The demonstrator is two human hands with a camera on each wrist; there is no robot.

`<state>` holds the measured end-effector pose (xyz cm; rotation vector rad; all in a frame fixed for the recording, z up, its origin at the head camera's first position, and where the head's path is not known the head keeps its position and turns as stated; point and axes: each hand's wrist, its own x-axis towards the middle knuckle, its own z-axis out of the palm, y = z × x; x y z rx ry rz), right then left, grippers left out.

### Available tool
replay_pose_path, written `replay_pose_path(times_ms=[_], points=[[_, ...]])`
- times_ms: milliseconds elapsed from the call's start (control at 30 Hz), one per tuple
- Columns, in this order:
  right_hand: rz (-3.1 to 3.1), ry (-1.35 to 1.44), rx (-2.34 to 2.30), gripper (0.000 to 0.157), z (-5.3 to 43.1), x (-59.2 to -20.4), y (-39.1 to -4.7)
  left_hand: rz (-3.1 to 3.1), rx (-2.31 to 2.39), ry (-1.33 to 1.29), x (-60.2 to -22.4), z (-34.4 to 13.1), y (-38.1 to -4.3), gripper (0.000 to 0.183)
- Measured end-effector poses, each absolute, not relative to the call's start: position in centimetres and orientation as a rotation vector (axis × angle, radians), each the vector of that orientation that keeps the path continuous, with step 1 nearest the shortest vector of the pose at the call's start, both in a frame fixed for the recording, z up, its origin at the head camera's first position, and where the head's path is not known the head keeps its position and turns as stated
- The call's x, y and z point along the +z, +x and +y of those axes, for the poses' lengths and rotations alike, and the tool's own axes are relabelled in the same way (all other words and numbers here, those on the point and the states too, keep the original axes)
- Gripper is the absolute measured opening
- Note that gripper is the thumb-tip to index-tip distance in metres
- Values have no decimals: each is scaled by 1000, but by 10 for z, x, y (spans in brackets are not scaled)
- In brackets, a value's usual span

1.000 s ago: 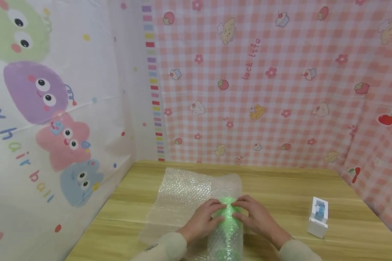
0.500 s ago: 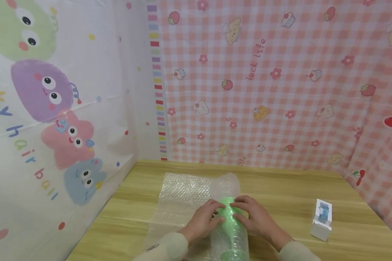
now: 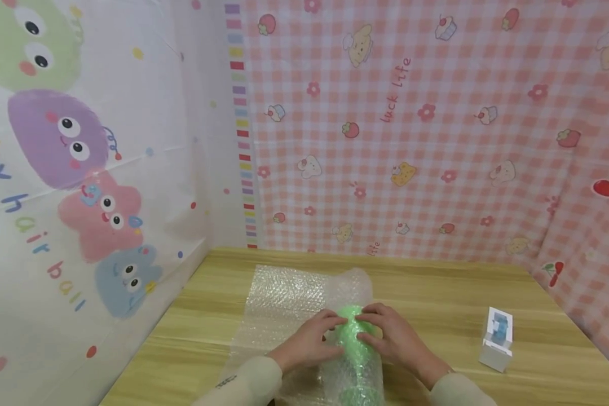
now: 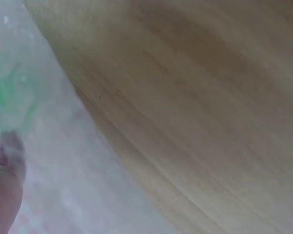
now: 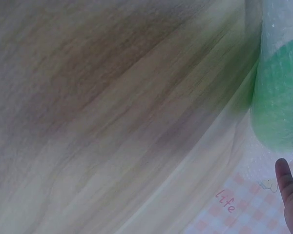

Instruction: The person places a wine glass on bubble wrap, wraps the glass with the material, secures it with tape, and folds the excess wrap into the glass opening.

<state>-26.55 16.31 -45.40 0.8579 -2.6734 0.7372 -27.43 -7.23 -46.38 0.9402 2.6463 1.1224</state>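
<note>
A green object (image 3: 354, 335) lies inside a roll of clear bubble wrap (image 3: 335, 372), wide at its far end and narrower toward the middle. Its kind cannot be told through the wrap. From the left, my left hand (image 3: 312, 341) rests its fingertips on the roll, thumb nearer me. Opposite it, my right hand (image 3: 398, 341) touches the right side and top with gently bent fingers. Nothing is pinched visibly. In the right wrist view, fingers (image 5: 285, 180) look fairly straight beside the wrapped green end. The left wrist view catches only part of that hand (image 4: 7, 180) by the wrap.
A flat stretch of bubble wrap (image 3: 284, 293) extends left and back from the roll over the wood-grain table (image 3: 436, 293). At the right stands a small white tape dispenser (image 3: 497, 338) with a bluish roll. Patterned cloths (image 3: 411, 141) close off the back and sides.
My left hand shifts slightly left, its thumb straightening along the roll. The right hand stays nearly in place. The view itself sways a little.
</note>
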Motion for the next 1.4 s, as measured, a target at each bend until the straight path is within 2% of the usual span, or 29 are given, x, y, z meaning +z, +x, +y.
replay_pose_path(times_ms=[533, 833, 1167, 1400], points=[[-2657, 891, 699, 33, 167, -454, -266, 2885, 999, 1168, -469, -63, -274, 51], [-2655, 901, 636, 55, 164, -455, -263, 2906, 927, 1171, -466, -61, -273, 49], [-2759, 899, 609, 53, 163, -444, -262, 2887, 927, 1202, -462, -59, -272, 49], [-2788, 871, 555, 48, 164, -436, -261, 2827, 973, 1083, -458, -57, -272, 48]])
